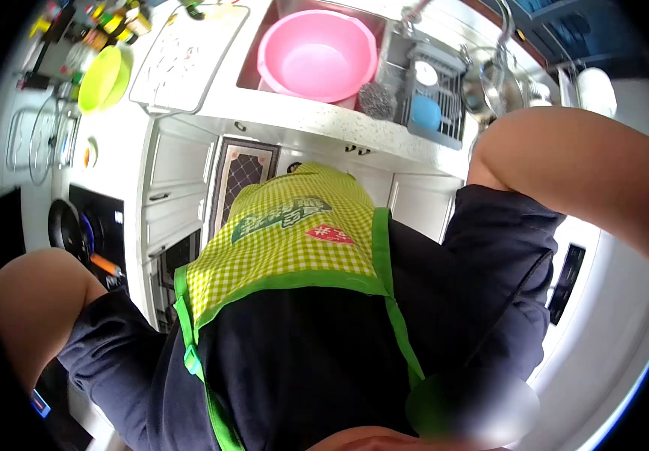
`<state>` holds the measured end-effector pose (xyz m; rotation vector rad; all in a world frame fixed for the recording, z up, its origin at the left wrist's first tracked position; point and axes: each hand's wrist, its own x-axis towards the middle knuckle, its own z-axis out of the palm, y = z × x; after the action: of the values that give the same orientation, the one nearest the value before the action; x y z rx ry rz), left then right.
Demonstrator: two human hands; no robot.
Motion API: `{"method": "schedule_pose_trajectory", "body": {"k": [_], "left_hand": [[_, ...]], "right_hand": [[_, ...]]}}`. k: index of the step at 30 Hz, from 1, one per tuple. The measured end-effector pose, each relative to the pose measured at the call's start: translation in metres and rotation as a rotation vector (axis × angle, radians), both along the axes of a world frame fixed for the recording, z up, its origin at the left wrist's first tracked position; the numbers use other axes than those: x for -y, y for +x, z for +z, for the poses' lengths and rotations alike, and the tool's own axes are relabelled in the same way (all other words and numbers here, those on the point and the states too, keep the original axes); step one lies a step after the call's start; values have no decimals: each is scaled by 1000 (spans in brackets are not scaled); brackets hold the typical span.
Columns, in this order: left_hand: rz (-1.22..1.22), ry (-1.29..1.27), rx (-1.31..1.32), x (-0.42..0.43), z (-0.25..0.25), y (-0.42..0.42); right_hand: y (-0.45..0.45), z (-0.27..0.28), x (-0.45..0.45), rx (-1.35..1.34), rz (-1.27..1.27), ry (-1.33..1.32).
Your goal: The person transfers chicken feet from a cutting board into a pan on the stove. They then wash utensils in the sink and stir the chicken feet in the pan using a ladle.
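Note:
Both of my arms are bent with the elbows out to the sides, and neither my left hand nor my right hand shows. A yellow-green checked apron (287,248) with green straps hangs over my dark shirt. Beyond it, a pink basin (317,56) rests in the sink (249,75). Just right of the basin sit a grey scouring pad (376,101) and a grey dish rack (456,113) holding a blue item (425,112). A white board (189,60) with small dark bits on it lies left of the sink.
A lime-green bowl (100,79) stands on the left counter below several bottles (114,24). A dark pan (66,224) with an orange-handled utensil (105,264) beside it is on the black hob (110,203). Metal pots (493,83) stand at the right. A patterned mat (243,169) lies on the floor.

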<state>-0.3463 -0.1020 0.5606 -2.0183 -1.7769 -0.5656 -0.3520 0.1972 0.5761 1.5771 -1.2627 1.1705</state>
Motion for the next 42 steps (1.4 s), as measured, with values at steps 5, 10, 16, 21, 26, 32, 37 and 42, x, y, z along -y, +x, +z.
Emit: {"method": "schedule_pose_trajectory", "body": {"k": [5, 10, 16, 21, 26, 32, 37, 42], "left_hand": [[-107, -14, -56, -35, -1, 1], [-190, -1, -88, -51, -2, -8], [-211, -21, -101, -55, -4, -15], [-178, -55, -114, -48, -4, -19], [-112, -65, -123, -45, -2, -28], [-63, -58, -125, -46, -12, -31], [-42, -34, -130, -51, -14, -38], [-13, 27, -88, -55, -5, -57]], "right_hand": [[41, 2, -34, -61, -146, 2], [59, 10, -50, -102, -247, 19], [69, 7, -52, -133, -285, -13], [60, 1, -46, -153, -260, -55], [47, -4, -45, -172, -219, -72], [28, -9, -49, -175, -174, -78], [17, -7, -59, -171, -154, -68], [-8, 2, -74, -122, -169, -104]]}}
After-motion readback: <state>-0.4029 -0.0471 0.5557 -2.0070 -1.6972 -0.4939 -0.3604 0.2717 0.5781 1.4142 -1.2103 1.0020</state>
